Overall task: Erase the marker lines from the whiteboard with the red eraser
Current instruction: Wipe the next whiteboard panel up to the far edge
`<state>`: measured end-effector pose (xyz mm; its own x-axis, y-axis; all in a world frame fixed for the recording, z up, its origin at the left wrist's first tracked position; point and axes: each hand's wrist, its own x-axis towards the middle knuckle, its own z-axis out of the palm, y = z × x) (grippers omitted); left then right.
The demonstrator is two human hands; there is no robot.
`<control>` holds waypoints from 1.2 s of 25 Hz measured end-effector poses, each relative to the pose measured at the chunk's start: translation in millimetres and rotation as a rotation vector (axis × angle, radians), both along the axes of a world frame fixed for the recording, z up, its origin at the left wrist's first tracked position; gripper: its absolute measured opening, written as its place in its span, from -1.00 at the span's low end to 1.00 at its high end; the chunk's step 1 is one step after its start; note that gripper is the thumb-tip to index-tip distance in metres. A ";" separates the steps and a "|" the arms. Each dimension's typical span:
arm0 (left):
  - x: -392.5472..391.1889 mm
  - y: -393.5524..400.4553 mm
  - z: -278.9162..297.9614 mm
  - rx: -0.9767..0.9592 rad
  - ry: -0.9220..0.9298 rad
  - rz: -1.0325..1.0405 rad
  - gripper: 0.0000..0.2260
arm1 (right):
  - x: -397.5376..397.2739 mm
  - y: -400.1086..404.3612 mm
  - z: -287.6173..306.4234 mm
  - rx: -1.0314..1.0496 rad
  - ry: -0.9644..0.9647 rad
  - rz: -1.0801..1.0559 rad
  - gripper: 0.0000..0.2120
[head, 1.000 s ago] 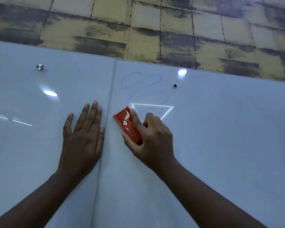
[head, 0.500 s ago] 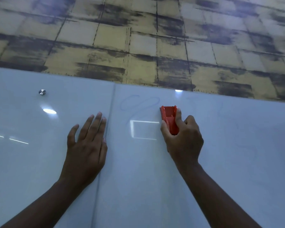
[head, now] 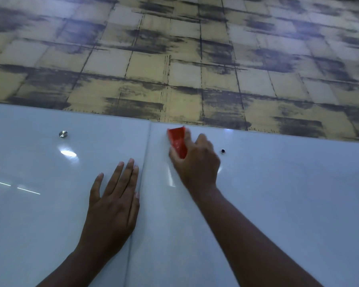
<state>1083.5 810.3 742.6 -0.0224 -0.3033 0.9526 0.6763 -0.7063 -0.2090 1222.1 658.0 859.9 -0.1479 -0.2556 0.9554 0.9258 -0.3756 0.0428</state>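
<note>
Hands: right (head: pixel 197 162) grips red eraser (head: pixel 177 141), left (head: pixel 114 201) flat on whiteboard (head: pixel 278 193).

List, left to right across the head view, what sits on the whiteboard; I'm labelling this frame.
Metal stud → left hand, flat on the board → seam between panels → red eraser → right hand gripping it → small dark hole.

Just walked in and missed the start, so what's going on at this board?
A person is wiping a whiteboard. The right hand grips a red eraser and presses it near the top edge of the right panel, beside the seam. The left hand rests flat, fingers straight, on the left panel. No marker lines are plainly visible now.
</note>
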 end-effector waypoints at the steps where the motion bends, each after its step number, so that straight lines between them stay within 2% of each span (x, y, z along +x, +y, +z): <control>1: -0.3 -0.1 -0.6 0.003 0.000 -0.001 -0.46 | 6.8 -7.6 14.2 0.034 0.062 -0.005 -0.34; 4: 1.6 -0.4 -2.5 -0.001 -0.003 0.004 -0.47 | 28.4 -25.8 31.0 0.131 0.180 -0.006 -0.34; 8: 2.5 -0.4 -1.2 -0.019 -0.008 0.013 -0.46 | 30.1 -21.4 19.3 0.189 0.244 0.022 -0.35; 10: 2.9 -0.5 -1.4 -0.023 -0.009 0.020 -0.46 | 18.0 -10.4 2.8 0.142 0.196 0.036 -0.35; 15: 7.3 -20.0 5.7 -0.026 -0.040 -0.005 -0.46 | 13.7 -10.5 -75.3 -0.124 -0.105 0.015 -0.33; 17: 13.8 -31.1 10.4 -0.013 -0.029 -0.019 -0.47 | 38.0 -27.2 -100.2 -0.155 -0.132 -0.010 -0.35; 19: 25.9 -40.7 14.6 0.007 -0.006 -0.032 -0.48 | 68.8 -51.5 -109.1 -0.108 -0.079 -0.027 -0.36; 24: 68.2 -63.6 27.6 0.049 0.039 -0.053 -0.48 | 132.3 -107.8 -65.3 0.016 0.128 -0.079 -0.38; 27: 95.3 -76.8 30.7 0.053 0.053 -0.058 -0.48 | 136.7 -112.9 -20.2 0.012 0.157 -0.046 -0.35; 30: 116.1 -83.7 29.9 0.072 0.081 -0.040 -0.48 | 121.6 -94.9 5.4 0.008 0.101 -0.002 -0.34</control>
<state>1199.6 726.6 772.6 0.0404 -0.3711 0.9277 0.6263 -0.7140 -0.3128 1343.7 563.1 865.3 -0.0514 -0.2635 0.9633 0.9245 -0.3773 -0.0539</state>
